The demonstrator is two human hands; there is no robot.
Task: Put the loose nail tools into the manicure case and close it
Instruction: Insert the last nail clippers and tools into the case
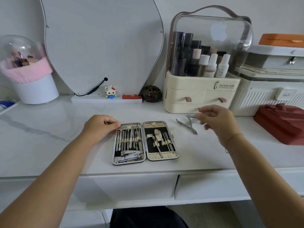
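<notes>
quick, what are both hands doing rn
left hand: curled fingers touching the manicure case at its far left corner, grip unclear
right hand: blurred over the loose tools, cannot tell if holding one

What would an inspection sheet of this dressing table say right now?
Surface: white table, marbled.
Job's things: case open flat, tools strapped in; nippers and a small metal piece loose to its right.
Clutter: organizer, red box, toy, brown pot.
Hands: left hand at the case's top-left corner, grip unclear; right hand blurred above the loose tools, grip unclear.
Cables: black cable at the foot of the mirror.
Surroundings: drawers below; dome far left.
</notes>
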